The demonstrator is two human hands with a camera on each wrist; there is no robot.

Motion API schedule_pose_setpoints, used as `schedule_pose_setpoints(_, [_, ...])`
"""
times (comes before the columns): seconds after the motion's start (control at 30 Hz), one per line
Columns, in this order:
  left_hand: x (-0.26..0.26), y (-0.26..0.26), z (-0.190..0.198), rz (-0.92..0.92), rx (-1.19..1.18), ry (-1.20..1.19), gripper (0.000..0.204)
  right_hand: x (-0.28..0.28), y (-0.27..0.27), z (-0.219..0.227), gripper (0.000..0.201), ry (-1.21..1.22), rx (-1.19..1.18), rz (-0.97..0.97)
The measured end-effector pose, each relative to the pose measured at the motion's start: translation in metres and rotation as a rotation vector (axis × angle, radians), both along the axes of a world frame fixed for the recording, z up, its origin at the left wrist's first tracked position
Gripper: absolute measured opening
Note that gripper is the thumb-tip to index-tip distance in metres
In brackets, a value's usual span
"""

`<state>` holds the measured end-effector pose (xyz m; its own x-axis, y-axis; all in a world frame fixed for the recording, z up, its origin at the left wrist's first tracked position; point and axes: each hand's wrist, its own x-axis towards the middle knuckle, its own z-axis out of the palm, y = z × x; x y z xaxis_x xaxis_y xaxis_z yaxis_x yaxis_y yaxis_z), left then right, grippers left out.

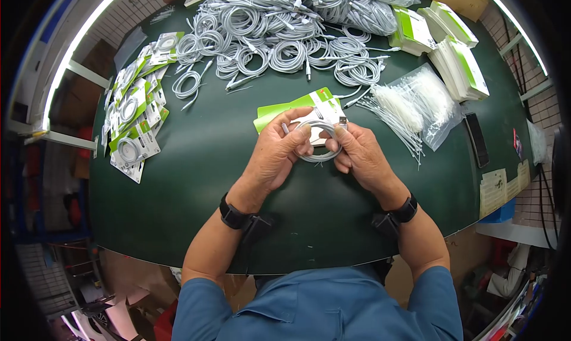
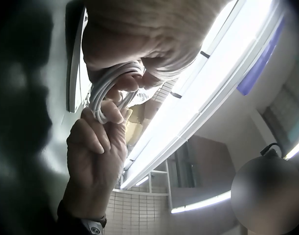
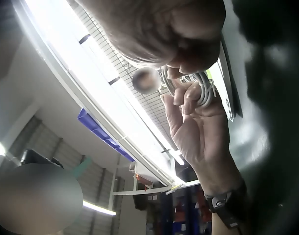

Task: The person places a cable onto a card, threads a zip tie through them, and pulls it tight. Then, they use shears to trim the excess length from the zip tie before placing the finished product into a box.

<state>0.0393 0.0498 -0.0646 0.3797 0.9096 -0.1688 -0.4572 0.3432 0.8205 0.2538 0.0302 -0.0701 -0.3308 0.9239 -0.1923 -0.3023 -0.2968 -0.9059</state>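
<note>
Between both hands is a coiled white USB cable [image 1: 321,157], held up above the green table. My left hand [image 1: 275,151] pinches the coil's left side with thumb and fingers. On the other side my right hand [image 1: 366,158] grips the coil close to its USB plug [image 1: 342,121]. In the right wrist view a thin tie end sticks out from the cable coil [image 3: 207,93]. Just beyond the hands lies a green and white packaging card [image 1: 275,112], partly hidden by them. The left wrist view shows the cable coil [image 2: 101,93] looped around fingertips.
A big heap of coiled cables [image 1: 262,32] covers the table's far side. Packed cable cards [image 1: 128,112] lie piled at left. At right are a bag of white cable ties [image 1: 425,100], stacks of cards [image 1: 458,67] and a black phone [image 1: 477,140].
</note>
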Motion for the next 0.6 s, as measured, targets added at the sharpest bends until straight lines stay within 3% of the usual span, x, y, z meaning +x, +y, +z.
schedule_pose_setpoints(0.1, [0.011,-0.006,-0.005,0.054,-0.029,-0.094,0.042,0.000,0.000,-0.002,0.038,0.030,-0.021,-0.025])
schedule_pose_setpoints(0.23, [0.009,-0.005,0.005,0.031,0.072,0.313,0.034,0.001,-0.001,-0.008,0.039,-0.028,0.068,0.065])
schedule_pose_setpoints(0.3, [-0.001,0.000,0.015,-0.063,0.062,0.391,0.031,0.004,-0.001,-0.003,0.040,-0.126,0.127,0.145])
schedule_pose_setpoints(0.5, [-0.012,0.002,0.031,-0.123,0.059,0.476,0.035,0.002,-0.002,0.006,0.038,-0.173,0.111,0.156])
schedule_pose_setpoints(0.6, [-0.016,0.004,0.030,-0.152,0.097,0.531,0.036,0.001,-0.002,0.002,0.035,-0.070,0.027,0.159])
